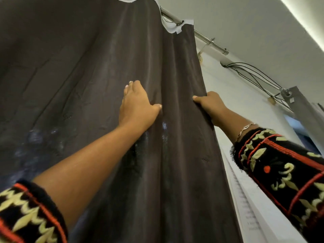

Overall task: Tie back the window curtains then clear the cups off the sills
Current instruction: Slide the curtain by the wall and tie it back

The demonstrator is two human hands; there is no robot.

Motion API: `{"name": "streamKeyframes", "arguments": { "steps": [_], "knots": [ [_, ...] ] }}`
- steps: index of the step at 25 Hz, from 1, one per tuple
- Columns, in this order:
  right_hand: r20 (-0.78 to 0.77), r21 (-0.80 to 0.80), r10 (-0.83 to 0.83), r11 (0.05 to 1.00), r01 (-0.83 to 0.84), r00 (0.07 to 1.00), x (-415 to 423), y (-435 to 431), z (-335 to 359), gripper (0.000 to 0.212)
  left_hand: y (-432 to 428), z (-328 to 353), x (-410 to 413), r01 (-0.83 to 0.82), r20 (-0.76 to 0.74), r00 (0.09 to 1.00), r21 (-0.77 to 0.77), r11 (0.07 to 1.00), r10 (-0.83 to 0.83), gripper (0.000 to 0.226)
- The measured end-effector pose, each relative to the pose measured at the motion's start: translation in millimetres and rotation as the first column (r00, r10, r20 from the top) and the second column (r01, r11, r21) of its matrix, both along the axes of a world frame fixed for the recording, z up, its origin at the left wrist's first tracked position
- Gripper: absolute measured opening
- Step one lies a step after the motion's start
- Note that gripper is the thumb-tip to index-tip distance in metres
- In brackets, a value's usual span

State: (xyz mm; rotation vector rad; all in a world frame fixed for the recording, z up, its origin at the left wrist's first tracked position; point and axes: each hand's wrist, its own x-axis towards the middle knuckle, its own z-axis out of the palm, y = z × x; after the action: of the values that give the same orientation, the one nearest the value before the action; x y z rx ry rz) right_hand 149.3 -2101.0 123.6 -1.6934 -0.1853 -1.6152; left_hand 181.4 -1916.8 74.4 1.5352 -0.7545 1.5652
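A dark brown curtain (91, 71) hangs from a metal rod (203, 36) and fills most of the view, seen from below. My left hand (136, 104) lies flat against the cloth near a fold, fingers stretched upward and thumb out to the right. My right hand (210, 106) is closed around the curtain's right edge, thumb in front and fingers hidden behind the fabric. Both arms reach upward. No cups or sills are in view.
A white wall (245, 95) runs right of the curtain, with black cables (254, 72) leading to a grey metal bracket (291, 95). The rod's end sits in a wall mount (225, 51). White blind slats (245, 199) show at lower right.
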Motion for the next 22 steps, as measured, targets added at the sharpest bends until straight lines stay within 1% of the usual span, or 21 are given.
{"name": "streamKeyframes", "arguments": {
  "steps": [1,2,3,4,6,9,11,13,16,19,22],
  "knots": [
    [0.051,-0.126,-0.209,0.969,0.214,0.977,3.7,-5.7,3.0,0.044,-3.3,1.9,5.8,0.022,0.003,1.0,-0.023,0.999,-0.022,0.061],
    [0.134,-0.235,-0.391,0.88,0.413,0.911,7.9,-11.9,5.6,0.049,-7.5,4.2,12.7,0.045,0.011,0.999,-0.053,0.998,-0.045,0.059],
    [0.209,-0.316,-0.509,0.773,0.55,0.835,11.5,-17.0,5.6,0.058,-11.1,5.7,18.6,0.056,0.022,0.998,-0.083,0.995,-0.054,0.061],
    [0.25,-0.364,-0.578,0.687,0.628,0.777,15.5,-22.7,4.5,0.066,-14.8,7.0,23.7,0.053,0.036,0.998,-0.105,0.993,-0.049,0.062],
    [0.241,-0.415,-0.683,0.569,0.709,0.689,24.0,-38.0,4.7,0.069,-22.1,10.4,34.1,0.054,0.058,0.997,-0.136,0.989,-0.046,0.063],
    [0.177,-0.426,-0.819,0.436,0.793,0.545,34.6,-79.2,10.3,0.065,-30.7,12.8,46.7,0.078,0.091,0.994,-0.152,0.985,-0.064,0.061],
    [0.164,-0.416,-0.86,0.384,0.824,0.483,36.8,-110.4,13.7,0.063,-38.9,8.0,52.2,0.071,0.139,0.989,-0.126,0.99,-0.053,0.061],
    [0.137,-0.412,-0.88,0.367,0.834,0.455,36.9,-136.0,22.6,0.061,-52.1,2.4,54.5,0.046,0.21,0.977,-0.098,0.994,-0.025,0.061],
    [0.078,-0.379,-0.884,0.402,0.834,0.461,39.1,-163.0,47.2,0.056,-78.6,-0.6,56.2,0.014,0.27,0.963,-0.041,0.999,-0.003,0.058],
    [0.004,-0.349,-0.865,0.469,0.811,0.502,48.0,-200.1,64.4,0.049,-105.3,-2.2,56.5,-0.047,0.278,0.96,0.027,0.999,0.037,0.055],
    [-0.12,-0.3,-0.814,0.575,0.761,0.568,52.6,-238.3,74.7,0.05,-121.8,-3.9,55.0,-0.137,0.252,0.962,0.094,0.986,0.109,0.054]
  ]
}}
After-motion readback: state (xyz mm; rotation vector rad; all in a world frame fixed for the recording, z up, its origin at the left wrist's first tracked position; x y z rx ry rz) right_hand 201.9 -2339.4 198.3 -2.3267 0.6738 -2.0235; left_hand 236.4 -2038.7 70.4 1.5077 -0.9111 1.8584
